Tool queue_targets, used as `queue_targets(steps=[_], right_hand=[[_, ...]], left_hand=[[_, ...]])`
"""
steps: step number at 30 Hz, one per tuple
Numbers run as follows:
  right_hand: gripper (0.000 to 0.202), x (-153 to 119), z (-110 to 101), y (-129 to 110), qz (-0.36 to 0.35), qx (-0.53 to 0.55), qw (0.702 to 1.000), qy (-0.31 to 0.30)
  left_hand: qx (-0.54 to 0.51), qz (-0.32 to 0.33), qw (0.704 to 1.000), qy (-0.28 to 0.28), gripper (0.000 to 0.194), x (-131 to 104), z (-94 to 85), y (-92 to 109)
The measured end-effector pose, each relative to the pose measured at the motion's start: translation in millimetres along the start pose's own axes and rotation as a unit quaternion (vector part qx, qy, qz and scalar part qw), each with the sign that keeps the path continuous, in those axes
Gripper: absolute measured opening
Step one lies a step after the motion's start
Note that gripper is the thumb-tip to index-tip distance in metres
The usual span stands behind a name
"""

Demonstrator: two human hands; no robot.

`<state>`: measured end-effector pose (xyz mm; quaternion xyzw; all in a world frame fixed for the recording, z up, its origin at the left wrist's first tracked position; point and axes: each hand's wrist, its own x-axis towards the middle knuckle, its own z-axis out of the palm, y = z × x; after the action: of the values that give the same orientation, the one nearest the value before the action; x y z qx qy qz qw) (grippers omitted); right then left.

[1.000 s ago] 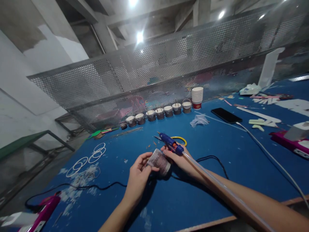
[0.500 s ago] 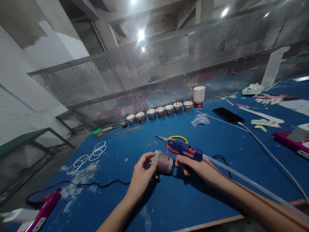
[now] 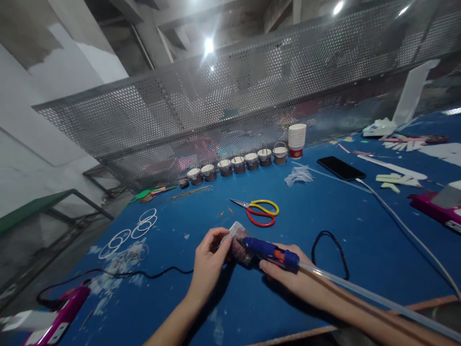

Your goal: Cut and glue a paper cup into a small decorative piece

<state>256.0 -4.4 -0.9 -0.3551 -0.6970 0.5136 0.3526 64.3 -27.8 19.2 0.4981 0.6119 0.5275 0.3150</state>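
Left hand [image 3: 209, 257]: fingers [image 3: 216, 232] gripping one end of the wrapped cup [image 3: 240, 249], cup tilted, held between both hands. Right hand [image 3: 290, 274]: fingers clasped round the blue glue gun [image 3: 270, 252], thumb along its near side, nozzle at cup wall. Wrists roughly straight; left forearm slants up from bottom edge, right reaches in from lower right, over worktop [image 3: 173, 307]. Scissors [image 3: 262, 212] lie beyond.

A blue table [image 3: 173, 307] — paint-smudged — carries scissors [image 3: 262, 213], white rings [image 3: 115, 243], a black phone [image 3: 340, 168] and a row of cups [image 3: 238, 165].
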Motion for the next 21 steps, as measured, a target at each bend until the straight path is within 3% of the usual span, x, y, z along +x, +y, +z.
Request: queue_targets(steps=[11, 21], right_hand=[[0.023, 0.2, 6.9, -0.3, -0.037, -0.045, 0.998, 0.02], [0.025, -2.0, 9.9, 0.1, -0.075, -0.128, 0.988, 0.034]], left_hand=[[0.059, 0.059, 0.996, 0.008, 0.017, -4.6, 0.0, -6.6], [0.148, 0.214, 0.965, 0.027, 0.011, -3.8, -2.4, -17.6]])
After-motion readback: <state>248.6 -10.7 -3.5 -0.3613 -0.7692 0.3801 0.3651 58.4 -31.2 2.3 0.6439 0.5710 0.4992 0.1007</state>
